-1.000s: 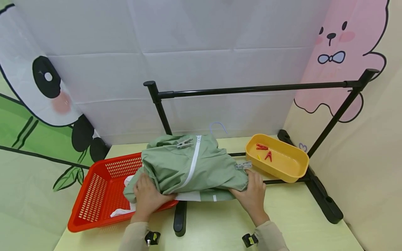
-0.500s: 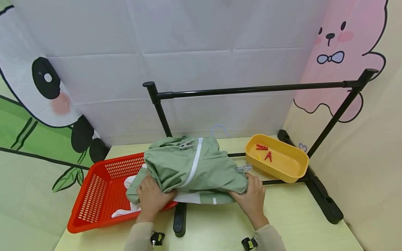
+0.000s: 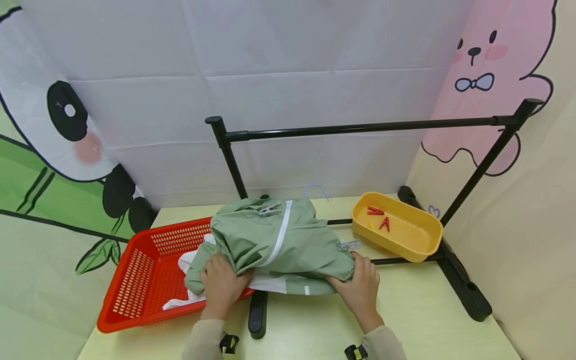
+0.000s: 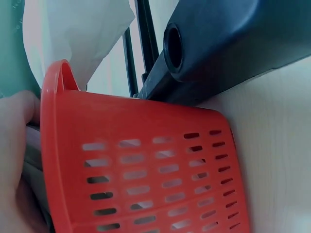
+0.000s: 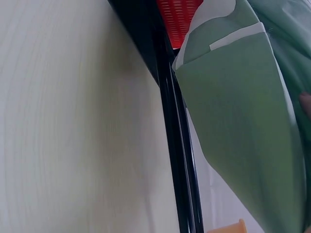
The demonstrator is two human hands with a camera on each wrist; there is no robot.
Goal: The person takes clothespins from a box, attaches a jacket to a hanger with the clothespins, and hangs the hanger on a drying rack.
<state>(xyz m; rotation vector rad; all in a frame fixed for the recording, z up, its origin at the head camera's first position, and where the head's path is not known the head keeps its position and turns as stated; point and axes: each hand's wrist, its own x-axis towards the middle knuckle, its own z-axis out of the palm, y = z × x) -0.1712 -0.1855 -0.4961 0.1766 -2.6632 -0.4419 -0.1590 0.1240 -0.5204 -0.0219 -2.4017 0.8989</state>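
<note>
A light green jacket [image 3: 301, 245] with a white zipper lies bunched in the middle of the head view, its left part overlapping the red basket. My left hand [image 3: 221, 284] grips its left side, thumb toward the hem. At the right side, my right hand [image 3: 360, 287] holds the lower edge between thumb and fingers. One grey clothespin [image 3: 270, 210] sits near the collar, another clothespin [image 3: 349, 245] by the right hand. Behind the collar rises a pale blue hanger hook [image 3: 316, 186]; the rest of the hanger is hidden. In the right wrist view the green fabric [image 5: 243, 111] hangs above the rack's bars.
The red basket [image 3: 148, 272] at left contains white cloth [image 3: 180, 303]. A black rack [image 3: 360, 128] stands over the table [image 3: 315, 330], its feet reaching forward. On the right, a yellow tray [image 3: 418, 237] contains red clothespins [image 3: 384, 224].
Both hands have drawn the jacket slightly toward the body. The left hand has shifted a little to the right, and the jacket's left part has come with it. The hanger hook sits slightly lower.
</note>
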